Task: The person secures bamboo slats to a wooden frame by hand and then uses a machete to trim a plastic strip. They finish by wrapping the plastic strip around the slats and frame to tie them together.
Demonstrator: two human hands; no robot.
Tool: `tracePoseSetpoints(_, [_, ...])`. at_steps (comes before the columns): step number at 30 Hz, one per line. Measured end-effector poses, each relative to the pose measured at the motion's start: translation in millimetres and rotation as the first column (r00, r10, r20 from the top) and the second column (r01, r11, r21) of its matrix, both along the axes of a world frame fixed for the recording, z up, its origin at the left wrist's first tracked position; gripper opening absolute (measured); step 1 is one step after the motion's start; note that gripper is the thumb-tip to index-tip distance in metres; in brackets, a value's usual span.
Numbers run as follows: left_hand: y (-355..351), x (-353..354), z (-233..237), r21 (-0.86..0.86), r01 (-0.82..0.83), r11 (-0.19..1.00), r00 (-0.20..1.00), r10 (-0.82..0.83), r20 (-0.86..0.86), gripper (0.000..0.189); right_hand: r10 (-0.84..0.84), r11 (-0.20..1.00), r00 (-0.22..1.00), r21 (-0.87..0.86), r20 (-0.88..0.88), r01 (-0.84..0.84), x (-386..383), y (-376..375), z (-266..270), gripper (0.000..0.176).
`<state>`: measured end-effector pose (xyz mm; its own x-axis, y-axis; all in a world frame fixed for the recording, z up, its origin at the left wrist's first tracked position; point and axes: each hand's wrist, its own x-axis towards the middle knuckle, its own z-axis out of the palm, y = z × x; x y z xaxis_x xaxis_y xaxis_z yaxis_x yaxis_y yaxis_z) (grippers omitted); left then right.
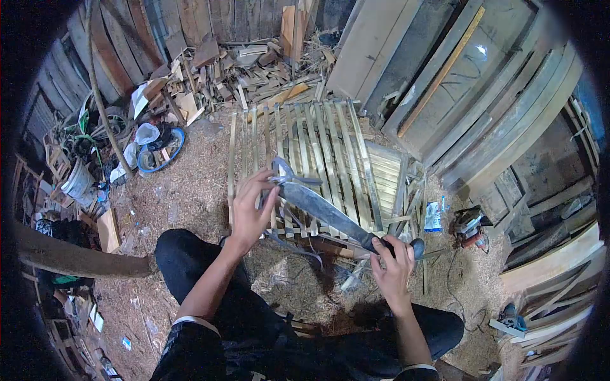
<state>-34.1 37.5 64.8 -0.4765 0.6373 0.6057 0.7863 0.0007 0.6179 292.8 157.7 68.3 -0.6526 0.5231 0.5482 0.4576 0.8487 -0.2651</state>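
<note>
The long machete (324,213) slants above the person's knees, its dark handle clasped tight in the right hand (393,267), while the left hand (254,206) pinches a thin bamboo strip (287,173) at the blade's tip, over a bamboo lattice (330,140) lying on the sawdust-strewn floor (190,190).

There is a single view, from the person's head, looking steeply down and forward. The left hand (251,213) and right hand (394,267) hold a knife (330,213) at mid-frame, close to the lens, with the knees (184,254) just below them. Beyond the hands the floor (190,190) and slats (330,146) run away to plank walls (190,19) at the top edge. The wide lens bends everything and blackens the corners.
</note>
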Motion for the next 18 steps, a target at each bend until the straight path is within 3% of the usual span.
tracePoseSetpoints(7, [2, 7, 10, 0.018, 0.125, 0.992, 0.992, -0.125, -0.03, 0.014, 0.036, 0.999, 0.999, 0.024, -0.019, -0.036, -2, 1, -4, 0.052])
tracePoseSetpoints(12, [-2, 8, 22, -0.045, 0.175, 0.983, 0.969, -0.181, -0.167, 0.017, 0.066, 0.996, 0.997, 0.069, -0.026, -0.064, 0, 4, -7, 0.052])
tracePoseSetpoints(18, [-5, 3, 25, -0.079, 0.183, 0.98, 0.976, -0.191, -0.106, 0.025, 0.088, 0.991, 0.995, 0.105, -0.039, -0.084, 1, 7, -9, 0.052])
